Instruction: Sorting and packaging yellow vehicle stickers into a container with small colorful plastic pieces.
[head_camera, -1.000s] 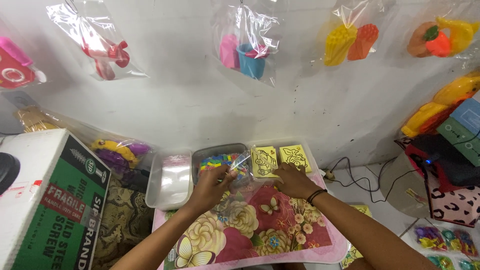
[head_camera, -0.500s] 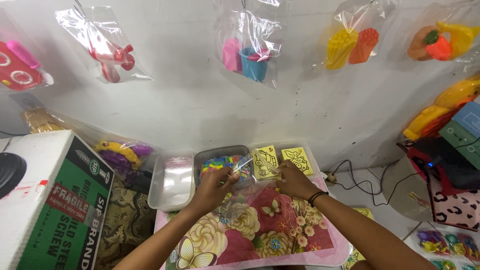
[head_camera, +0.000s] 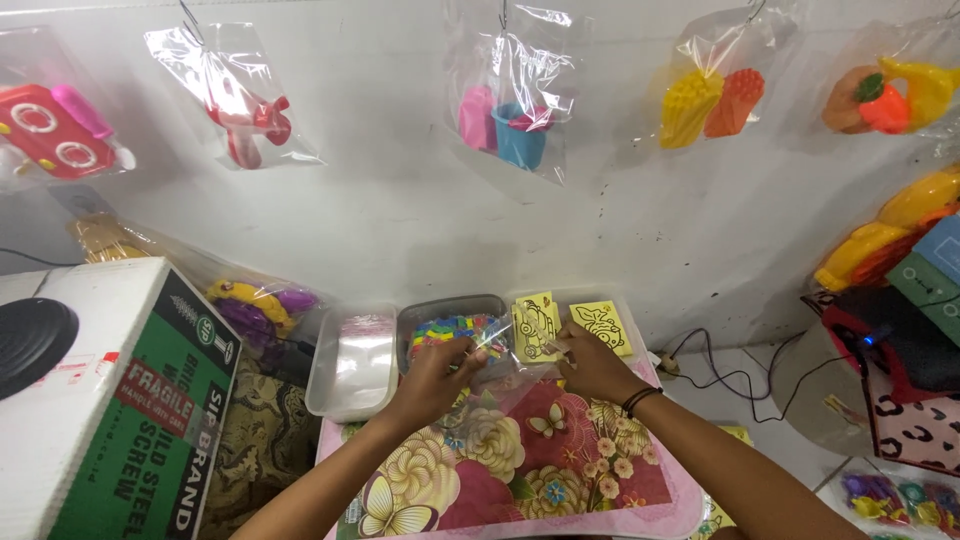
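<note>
My left hand (head_camera: 437, 377) and my right hand (head_camera: 590, 365) hold a small clear plastic bag (head_camera: 505, 368) between them, above a floral-print board (head_camera: 520, 470). Each hand pinches one side of the bag. Just beyond the hands sits a grey tray (head_camera: 415, 318) full of small multicoloured pieces (head_camera: 452, 330). Two yellow cards with line drawings (head_camera: 537, 325) (head_camera: 602, 326) lie in a tray to its right, close to my right hand's fingers.
A clear tray with plastic sheets (head_camera: 352, 358) lies left of the grey one. A green and white carton (head_camera: 105, 400) stands at the left. Bagged toys (head_camera: 512, 105) hang on the white wall. Cables (head_camera: 720, 365) and a leopard-print bag (head_camera: 915, 430) are at the right.
Both hands have stayed over the trays with the bag; the left hand's fingers have drawn in on it. The view has tilted slightly.
</note>
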